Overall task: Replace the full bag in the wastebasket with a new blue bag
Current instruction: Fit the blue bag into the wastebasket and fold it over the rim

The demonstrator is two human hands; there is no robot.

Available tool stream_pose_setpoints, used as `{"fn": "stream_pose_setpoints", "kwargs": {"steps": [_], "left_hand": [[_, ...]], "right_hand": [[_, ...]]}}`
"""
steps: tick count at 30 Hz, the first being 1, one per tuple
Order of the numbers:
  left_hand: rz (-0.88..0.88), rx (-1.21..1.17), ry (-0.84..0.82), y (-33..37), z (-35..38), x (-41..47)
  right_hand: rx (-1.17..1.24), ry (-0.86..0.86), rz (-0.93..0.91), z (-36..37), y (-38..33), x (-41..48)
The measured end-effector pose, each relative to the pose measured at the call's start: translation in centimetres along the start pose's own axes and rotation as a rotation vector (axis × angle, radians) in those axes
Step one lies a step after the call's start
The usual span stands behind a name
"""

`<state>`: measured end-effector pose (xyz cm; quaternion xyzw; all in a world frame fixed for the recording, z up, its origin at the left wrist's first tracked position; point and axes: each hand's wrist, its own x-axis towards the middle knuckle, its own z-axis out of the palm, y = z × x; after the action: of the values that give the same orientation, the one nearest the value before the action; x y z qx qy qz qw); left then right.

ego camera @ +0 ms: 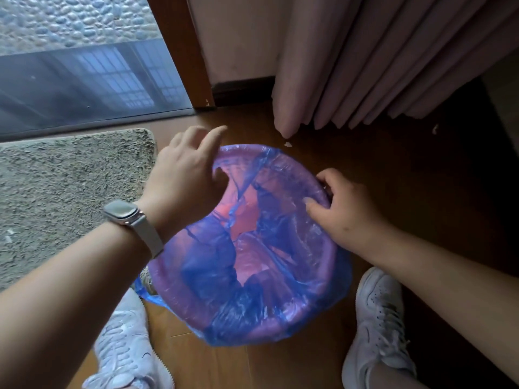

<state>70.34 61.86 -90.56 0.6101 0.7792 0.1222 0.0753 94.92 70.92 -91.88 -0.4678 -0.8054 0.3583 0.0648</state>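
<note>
Gripping the rim, the right hand (341, 210) pinches the thin translucent blue plastic bag (224, 313) against the round pink plastic wastebasket (179, 301) on the wooden floor (280, 366); the left hand (185, 178), fingers loosely spread, hovers at the far edge. Fitting the liner looks nearly done; next, probably snugging the far-left edge down.

A room in a home, seen from above at floor level. Brown wood-plank flooring (280, 369) meets a dark baseboard (243, 87) and a pale pink wall (233, 37). Pleated pink curtains (379, 57) hang to just above the floor. A shaggy grey-beige rug (70, 186) lies before a wood-framed glass door (84, 80), beyond which is a pebbled surface (75, 21).
</note>
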Motion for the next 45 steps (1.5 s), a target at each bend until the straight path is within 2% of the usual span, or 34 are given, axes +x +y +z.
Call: {"fn": "stream_pose_setpoints", "kwargs": {"steps": [5,7,10,14,18,21,24,27,32,40,45], "left_hand": [[0.319,0.012,-0.065,4.6,0.6,1.7],[0.38,0.048,-0.111,5.3,1.5,1.9],[0.307,0.13,-0.116,5.3,2.5,1.8],[0.212,0.18,-0.063,4.2,3.0,1.3],[0.063,0.101,-0.05,2.5,2.6,1.0],[0.049,0.098,-0.035,1.4,2.3,0.4],[0.108,0.108,-0.045,1.5,1.8,0.1],[0.182,0.043,-0.09,2.5,1.5,0.4],[0.295,-0.021,-0.123,5.1,2.4,1.4],[0.127,0.027,-0.112,4.8,3.1,1.6],[0.048,-0.008,-0.098,3.6,2.5,1.1]], "right_hand": [[0.092,-0.068,-0.038,0.4,-0.4,1.7],[0.128,-0.119,-0.057,0.5,-0.9,2.4],[0.167,-0.174,-0.076,0.9,-1.6,3.2],[0.174,-0.147,-0.1,1.1,-2.0,3.3],[0.023,0.067,-0.234,0.1,-2.1,2.6],[-0.062,0.176,-0.275,-1.0,-2.2,1.9],[-0.197,0.092,-0.201,-1.1,-2.3,1.6],[-0.161,-0.02,-0.088,-0.7,-2.1,2.1],[-0.161,-0.059,-0.067,-0.1,-1.8,3.2],[-0.11,-0.168,-0.031,0.6,-3.0,4.5],[-0.119,-0.064,-0.12,-0.5,-2.8,4.1]]}}
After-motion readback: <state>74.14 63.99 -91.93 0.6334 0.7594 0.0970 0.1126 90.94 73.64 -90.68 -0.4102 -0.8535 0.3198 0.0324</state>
